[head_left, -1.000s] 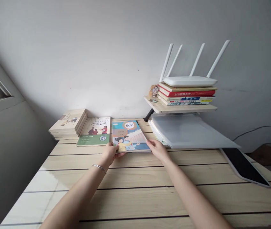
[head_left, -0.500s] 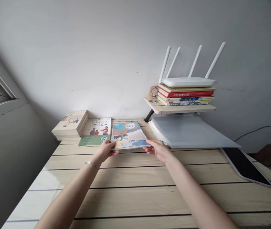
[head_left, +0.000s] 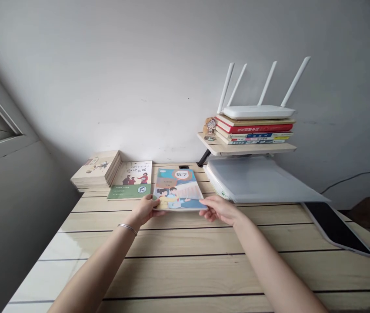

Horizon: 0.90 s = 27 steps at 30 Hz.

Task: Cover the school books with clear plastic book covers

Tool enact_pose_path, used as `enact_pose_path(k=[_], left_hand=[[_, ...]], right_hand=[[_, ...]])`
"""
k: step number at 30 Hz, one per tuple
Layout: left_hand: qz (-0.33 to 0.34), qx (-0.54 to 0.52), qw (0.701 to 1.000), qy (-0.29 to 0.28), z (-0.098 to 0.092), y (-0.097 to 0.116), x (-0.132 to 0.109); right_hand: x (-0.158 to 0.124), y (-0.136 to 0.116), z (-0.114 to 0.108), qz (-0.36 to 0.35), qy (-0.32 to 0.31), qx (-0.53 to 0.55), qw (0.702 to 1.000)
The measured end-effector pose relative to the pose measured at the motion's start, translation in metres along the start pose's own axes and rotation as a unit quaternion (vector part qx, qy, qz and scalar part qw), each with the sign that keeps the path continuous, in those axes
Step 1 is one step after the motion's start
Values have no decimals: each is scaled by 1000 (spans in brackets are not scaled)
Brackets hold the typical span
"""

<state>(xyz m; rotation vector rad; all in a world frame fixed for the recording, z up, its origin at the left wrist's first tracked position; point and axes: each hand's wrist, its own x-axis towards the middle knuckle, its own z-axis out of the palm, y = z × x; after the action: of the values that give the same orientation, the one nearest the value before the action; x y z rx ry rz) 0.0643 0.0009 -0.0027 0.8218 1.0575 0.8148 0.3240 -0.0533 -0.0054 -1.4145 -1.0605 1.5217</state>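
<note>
A blue textbook [head_left: 178,189] with cartoon children on its cover lies at the back middle of the slatted table, its near edge between my two hands. My left hand [head_left: 146,208] pinches the near left corner, thumb on the cover and fingers beneath. At the near right corner, my right hand [head_left: 219,208] grips the same textbook with the thumb on top and the fingers curled under. Just left of it lies a green-and-white book [head_left: 131,180] with drawn figures. Further left is a stack of beige books [head_left: 96,169].
Right of the textbook, translucent plastic folders [head_left: 259,180] lie under a small raised shelf [head_left: 253,150]. The shelf bears a pile of books [head_left: 256,129], a white router [head_left: 258,112] and a small figurine [head_left: 210,125]. A tablet [head_left: 336,228] lies at the right of the table [head_left: 185,269].
The textbook has come a little nearer and slightly right with both hands on it. Its cover now faces up more squarely, and a small dark thing behind it is uncovered.
</note>
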Motion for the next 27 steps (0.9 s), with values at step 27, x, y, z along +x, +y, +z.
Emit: enact_pose_path(k=[27], left_hand=[[-8,27,999,-15,-53,28,14]], right_hand=[[89,28,-27,-115,192,-169,960]])
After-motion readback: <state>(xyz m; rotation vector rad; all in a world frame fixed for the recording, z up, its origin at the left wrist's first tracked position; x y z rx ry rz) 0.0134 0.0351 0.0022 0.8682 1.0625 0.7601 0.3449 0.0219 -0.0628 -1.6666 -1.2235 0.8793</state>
